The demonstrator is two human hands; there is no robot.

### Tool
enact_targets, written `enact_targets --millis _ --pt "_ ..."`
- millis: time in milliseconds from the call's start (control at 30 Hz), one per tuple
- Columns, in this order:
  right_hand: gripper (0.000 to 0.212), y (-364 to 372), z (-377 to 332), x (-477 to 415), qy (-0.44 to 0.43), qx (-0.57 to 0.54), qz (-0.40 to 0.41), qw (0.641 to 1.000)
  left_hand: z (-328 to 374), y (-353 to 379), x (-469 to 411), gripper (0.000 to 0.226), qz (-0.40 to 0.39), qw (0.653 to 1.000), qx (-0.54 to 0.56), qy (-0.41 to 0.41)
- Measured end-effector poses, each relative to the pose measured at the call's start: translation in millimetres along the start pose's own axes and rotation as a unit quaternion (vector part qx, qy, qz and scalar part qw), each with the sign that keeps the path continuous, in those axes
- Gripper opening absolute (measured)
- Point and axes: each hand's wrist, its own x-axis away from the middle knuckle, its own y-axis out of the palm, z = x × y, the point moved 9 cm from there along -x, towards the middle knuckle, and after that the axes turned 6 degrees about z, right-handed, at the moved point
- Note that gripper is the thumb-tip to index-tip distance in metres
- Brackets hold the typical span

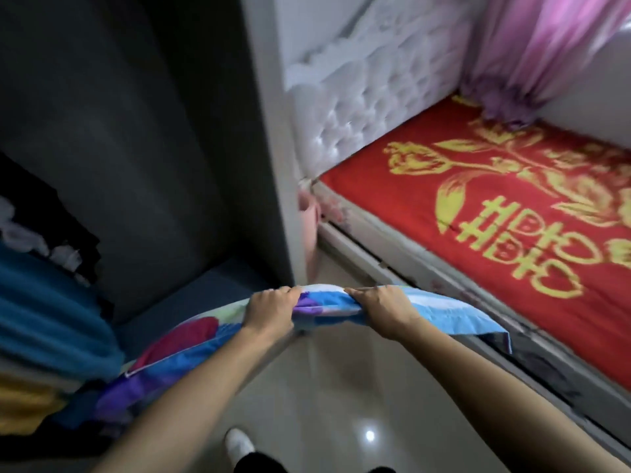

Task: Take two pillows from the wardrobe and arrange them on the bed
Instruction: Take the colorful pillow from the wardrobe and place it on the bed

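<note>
on your far left, folded blankets [51,322] are stacked in the open wardrobe [143,138], and the lower end of the pillow [191,349] rests against that stack. the pillow's long axis runs from there up and to the right, ending in a light blue corner that hangs over the gap beside the bed [512,240]. you hold it along its top edge with both hands, close together near the middle. your left hand [269,310] is curled tight over the seam, fingers bunched into the purple patch. your right hand [380,307] is just beside it, also clenched on the fabric, fingers folded over the edge. only 1 pillow shows clearly in your grip; whether a 2nd lies under it, you cannot tell from here. the bed lies to your right, its red cover bare, the tufted headboard [368,97] at the far end by the wardrobe's side panel. your right hand is the nearer one to the mattress, so the swing likely leads from that side, with the blue corner landing 1st.
</note>
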Motion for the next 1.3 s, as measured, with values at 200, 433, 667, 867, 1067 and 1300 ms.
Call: enact_targets --millis 200,433,667,867,1067,1300 --pt "0.052 -117 139 72 0.104 0.029 0.137 0.985 149 -92 -77 0.040 0.114 0.988 0.058 0.091" --pt "0.052 -207 247 91 0.184 0.108 0.273 0.938 245 -167 -161 0.037 0.229 0.944 0.142 0.188" --pt "0.053 -247 319 18 0.212 0.154 0.290 0.920 258 -197 -278 0.033 0.307 0.904 0.194 0.227" --pt "0.053 -272 369 -63 0.228 0.162 0.303 0.911 249 -212 -389 0.045 0.320 0.891 0.204 0.248" --pt "0.055 -264 430 -135 0.259 0.139 0.284 0.913 254 -208 -486 0.042 0.295 0.897 0.187 0.270" --pt "0.058 -251 517 -216 0.250 0.113 0.273 0.922 271 -189 -594 0.033 0.265 0.918 0.163 0.244"
